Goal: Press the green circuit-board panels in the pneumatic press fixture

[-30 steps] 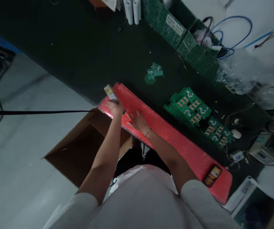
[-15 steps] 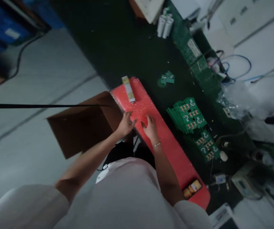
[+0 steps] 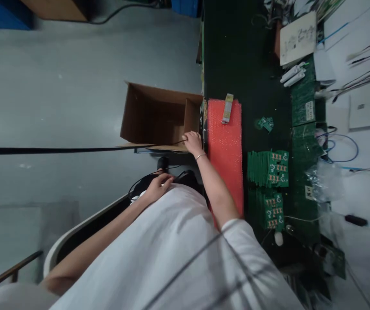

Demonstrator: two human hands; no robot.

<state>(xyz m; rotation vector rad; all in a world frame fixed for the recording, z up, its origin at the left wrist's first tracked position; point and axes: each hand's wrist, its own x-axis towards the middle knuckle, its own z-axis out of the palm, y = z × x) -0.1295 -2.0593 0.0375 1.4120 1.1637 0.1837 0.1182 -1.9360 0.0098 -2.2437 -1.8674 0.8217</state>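
Note:
My right hand (image 3: 192, 143) reaches down beside the bench edge to an open cardboard box (image 3: 154, 114). Its fingers are curled over the near right corner of the box, by the flap. My left hand (image 3: 159, 187) rests at my lap, fingers loosely stretched out, with nothing visible in it. To the right of my right hand, a strip of red bubble wrap (image 3: 225, 148) runs along the bench edge. A small pale-yellow and grey narrow pack (image 3: 227, 108) lies on the far end of the wrap.
On the dark green bench (image 3: 236, 51) stand two stacks of green circuit boards (image 3: 278, 168), with several small boards (image 3: 265, 124) farther off. White tubes (image 3: 294, 74) and a clear plastic bag (image 3: 325, 181) lie along the wall side. A chair armrest (image 3: 56, 249) is at left.
Both hands have left the bubble wrap. My right hand moved to the box corner, and my left hand drew back to my lap. The view has turned, with the bench now running straight ahead.

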